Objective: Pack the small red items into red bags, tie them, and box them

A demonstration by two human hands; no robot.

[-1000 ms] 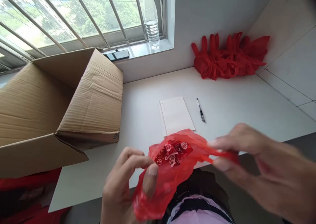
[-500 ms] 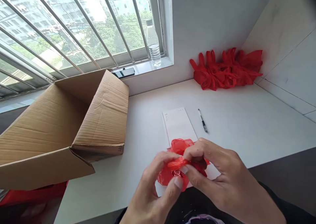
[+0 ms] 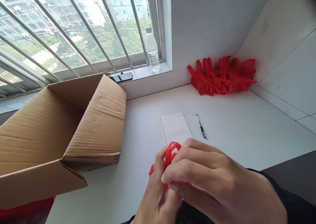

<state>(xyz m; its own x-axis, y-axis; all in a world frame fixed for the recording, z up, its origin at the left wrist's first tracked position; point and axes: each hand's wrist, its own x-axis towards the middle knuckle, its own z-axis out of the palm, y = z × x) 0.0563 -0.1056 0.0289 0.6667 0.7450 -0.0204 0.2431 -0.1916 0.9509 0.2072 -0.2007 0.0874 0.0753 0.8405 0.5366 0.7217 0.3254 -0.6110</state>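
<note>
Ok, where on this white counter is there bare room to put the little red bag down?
Bare white counter lies right of the black pen, up to the tiled wall, and between the open cardboard box and the white paper sheet. The back corner is crowded by a pile of red plastic bags; both hands cover the front edge.

No text can be read: marks on the paper sheet (image 3: 176, 128) are too small.

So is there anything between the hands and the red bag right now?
No. Both hands already grip the red bag: the left hand from below, the right hand over the top. Nothing visible sits between them.
</note>
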